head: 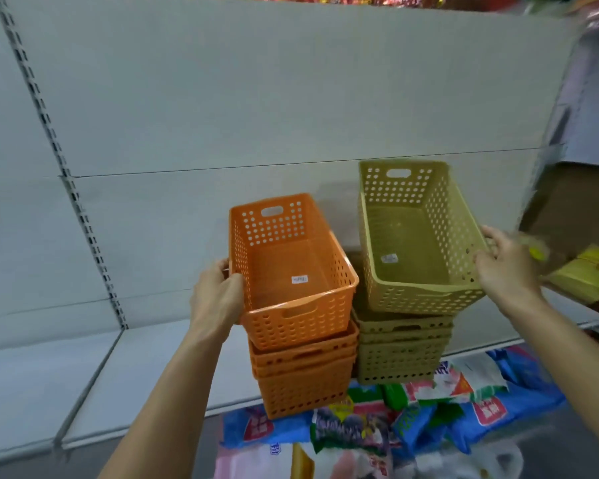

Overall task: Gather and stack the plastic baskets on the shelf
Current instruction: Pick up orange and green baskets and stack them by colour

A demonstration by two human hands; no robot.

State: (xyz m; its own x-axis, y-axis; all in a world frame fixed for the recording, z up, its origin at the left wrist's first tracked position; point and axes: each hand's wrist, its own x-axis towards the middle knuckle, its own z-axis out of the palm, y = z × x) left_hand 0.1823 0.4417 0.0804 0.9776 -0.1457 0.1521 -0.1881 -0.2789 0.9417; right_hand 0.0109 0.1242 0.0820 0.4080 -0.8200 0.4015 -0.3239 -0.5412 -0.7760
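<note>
Plastic baskets sit in two stacks side by side on the white shelf [42,382], against its pale back panel: an orange stack [303,375] on the left and an olive-green stack [403,354] on the right, close together. The top orange basket [291,267] is tilted, lifted partly out of the ones nested under it. The left hand [217,295] grips its left rim near the front corner, thumb hooked inside the wall and fingers curled round the outside, the forearm reaching up from the lower left. The top green basket [419,236] is likewise tilted above its stack. The right hand [505,267] holds its right wall near the front corner, fingers curled against the perforated side, the wrist bent inward and the forearm coming from the lower right. Each top basket has a small sticker on its floor. Below the shelf edge lie colourful packets [395,420]. A yellow box [588,274] is at the right.
</note>
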